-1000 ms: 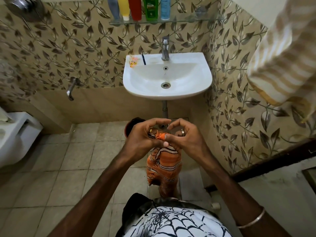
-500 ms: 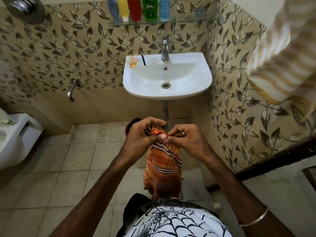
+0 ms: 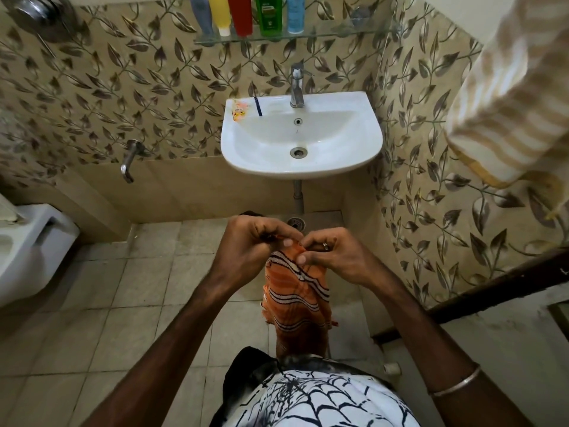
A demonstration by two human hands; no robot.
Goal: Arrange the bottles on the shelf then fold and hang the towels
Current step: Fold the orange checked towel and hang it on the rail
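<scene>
Both hands, left hand (image 3: 246, 251) and right hand (image 3: 335, 257), pinch the orange striped towel (image 3: 295, 297) in closed grips.

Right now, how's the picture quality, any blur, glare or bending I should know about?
Head view: the wide lens bows the wall tiles and the glass shelf near the edges; the beige striped towel at upper right is close and soft; the light is dim and even, with small glints on the tap; both hands and the orange towel are reasonably sharp.
</scene>
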